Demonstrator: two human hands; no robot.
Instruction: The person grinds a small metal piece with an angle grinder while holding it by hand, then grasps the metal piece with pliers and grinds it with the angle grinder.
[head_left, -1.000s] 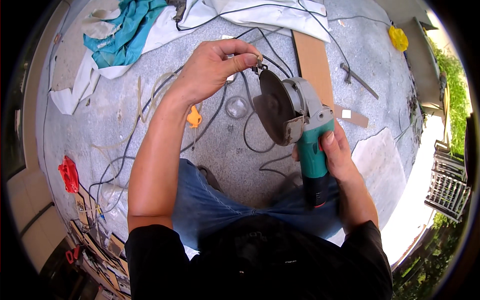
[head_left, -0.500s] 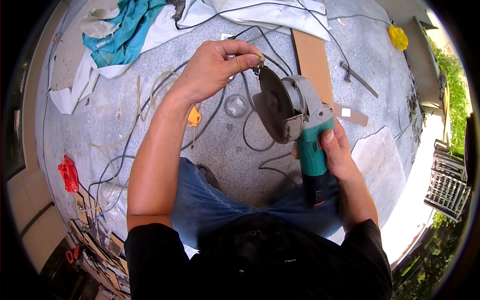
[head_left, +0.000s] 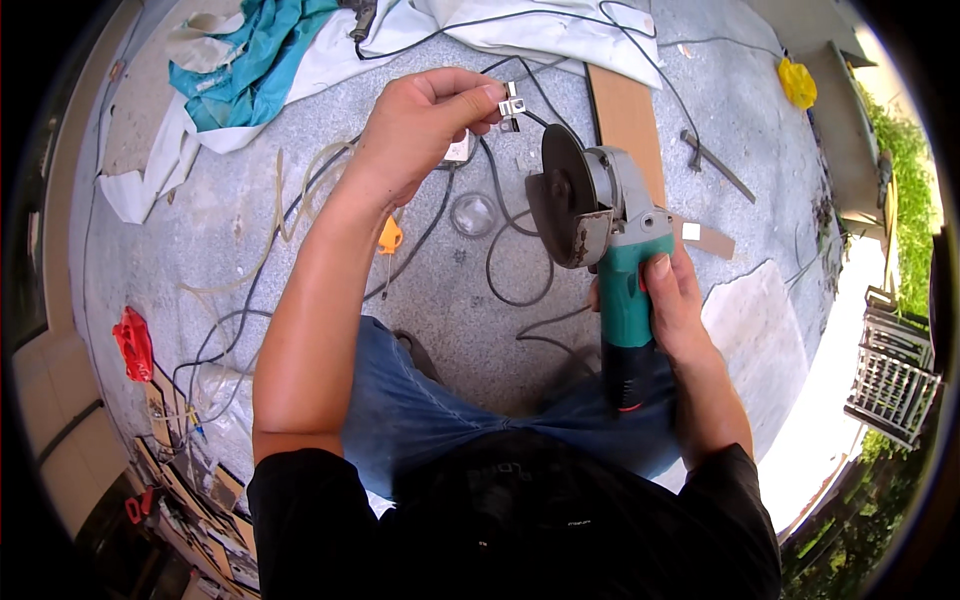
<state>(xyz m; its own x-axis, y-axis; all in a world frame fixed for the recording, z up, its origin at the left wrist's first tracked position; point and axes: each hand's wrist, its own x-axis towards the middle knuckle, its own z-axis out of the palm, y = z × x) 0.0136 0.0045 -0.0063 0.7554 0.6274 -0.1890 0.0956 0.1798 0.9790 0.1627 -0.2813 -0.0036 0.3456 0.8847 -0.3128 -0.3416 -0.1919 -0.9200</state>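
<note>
Pinched in the fingertips of my left hand [head_left: 440,125] is a small shiny metal clip [head_left: 512,105] with bent tabs. My right hand [head_left: 675,295] is wrapped round the green body of an angle grinder [head_left: 625,290], its dark disc [head_left: 567,170] raised and pointing away from me. A gap separates the disc from the metal clip. Part of the disc is covered by a worn metal guard [head_left: 592,240]. Whether the disc is spinning I cannot tell.
Black cables [head_left: 430,235] and a clear hose [head_left: 280,190] trail over the grey floor. Nearby lie a yellow-handled screwdriver [head_left: 390,237], a clear round dish [head_left: 472,214], a wooden board [head_left: 628,120] and a hammer [head_left: 715,162]. A teal cloth [head_left: 255,70] lies far left.
The grinder has moved right and slightly up, away from my left hand. The metal clip has come off the disc's edge and shows more fully in my left fingers.
</note>
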